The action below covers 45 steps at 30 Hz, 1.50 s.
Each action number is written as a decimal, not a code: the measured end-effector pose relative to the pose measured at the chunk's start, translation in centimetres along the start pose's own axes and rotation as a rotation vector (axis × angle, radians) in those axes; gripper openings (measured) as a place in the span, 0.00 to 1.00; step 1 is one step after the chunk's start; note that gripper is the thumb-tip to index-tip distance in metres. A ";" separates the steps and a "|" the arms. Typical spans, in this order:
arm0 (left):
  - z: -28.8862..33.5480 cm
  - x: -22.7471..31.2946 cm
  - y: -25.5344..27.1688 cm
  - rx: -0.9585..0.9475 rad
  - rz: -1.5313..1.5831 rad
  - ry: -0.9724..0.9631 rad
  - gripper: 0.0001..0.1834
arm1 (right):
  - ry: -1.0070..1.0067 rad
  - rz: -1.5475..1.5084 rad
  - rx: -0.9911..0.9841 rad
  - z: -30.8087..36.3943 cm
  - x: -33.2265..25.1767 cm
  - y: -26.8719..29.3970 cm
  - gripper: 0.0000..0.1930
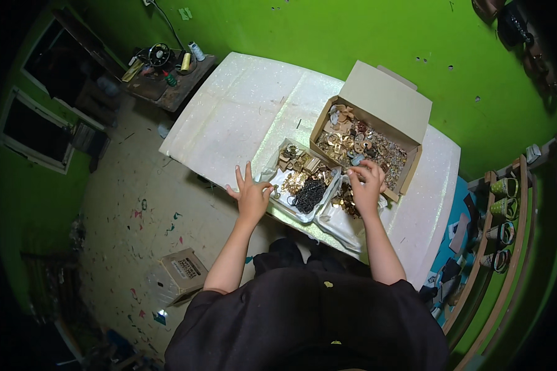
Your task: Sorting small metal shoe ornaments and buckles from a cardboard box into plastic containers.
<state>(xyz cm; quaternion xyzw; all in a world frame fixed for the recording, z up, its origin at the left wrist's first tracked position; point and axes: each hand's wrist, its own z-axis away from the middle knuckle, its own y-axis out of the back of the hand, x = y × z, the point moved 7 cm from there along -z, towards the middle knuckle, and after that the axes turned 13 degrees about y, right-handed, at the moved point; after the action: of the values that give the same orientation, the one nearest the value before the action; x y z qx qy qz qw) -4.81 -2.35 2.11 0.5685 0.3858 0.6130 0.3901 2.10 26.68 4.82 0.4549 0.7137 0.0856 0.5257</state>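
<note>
L hand (252,197) pinching gold pc (275,193); R hand (367,187) over box edge (410,175), grip unclear.

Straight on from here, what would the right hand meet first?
The right hand would probably meet the small gold and brown pieces heaped in the open tan cardboard box; depth is unclear.

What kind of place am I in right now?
Probably a small craft workshop, perhaps for footwear: there's a yellow thread spool, an open cardboard box of small fittings, and a row of shoes.
</note>
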 end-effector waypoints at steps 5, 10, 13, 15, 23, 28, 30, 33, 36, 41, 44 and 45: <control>-2.9 1.3 -1.4 -0.042 -0.040 -0.202 0.04 | 0.015 0.032 -0.039 1.5 -1.9 -2.1 0.06; -5.3 3.2 -3.8 -0.131 -0.141 -0.374 0.03 | -0.079 0.046 0.012 2.5 -3.4 -4.1 0.07; -6.2 3.2 -5.5 -0.182 -0.181 -0.422 0.05 | -0.150 0.053 0.050 2.7 -3.2 -5.2 0.07; -6.5 2.7 -6.3 -0.195 -0.204 -0.461 0.05 | -0.155 0.038 0.065 2.8 -3.6 -5.8 0.07; -6.7 2.0 -8.2 -0.258 -0.138 -0.521 0.06 | -0.243 0.030 0.138 4.3 -4.3 -7.2 0.07; -7.1 1.7 -8.1 -0.270 -0.100 -0.480 0.06 | -0.258 0.035 0.036 3.5 -5.8 -8.4 0.07; -7.1 1.7 -7.3 -0.252 -0.047 -0.500 0.07 | -0.242 0.051 -0.021 3.0 -6.6 -9.0 0.07; -7.8 1.2 -4.5 -0.119 0.060 -0.507 0.09 | -0.199 0.035 -0.104 2.9 -6.6 -10.9 0.08; -9.2 -0.1 -2.6 -0.108 0.056 -0.436 0.10 | -0.198 0.024 -0.231 3.2 -6.7 -13.9 0.09; -10.7 -2.8 -1.5 -0.066 0.092 -0.331 0.11 | -0.166 0.111 -0.311 3.6 -6.4 -17.3 0.07; -10.5 -3.6 -1.5 -0.090 0.082 -0.319 0.11 | -0.153 0.188 -0.334 3.3 -6.3 -17.7 0.07; -10.5 -3.9 -1.5 -0.086 0.083 -0.312 0.11 | -0.147 0.187 -0.338 3.2 -6.2 -17.9 0.07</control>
<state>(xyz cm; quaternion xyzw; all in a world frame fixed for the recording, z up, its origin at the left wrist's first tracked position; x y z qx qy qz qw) -15.04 -5.60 -1.42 0.6553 0.2700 0.5487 0.4435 -5.04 10.73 -3.14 0.4296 0.6035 0.2193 0.6349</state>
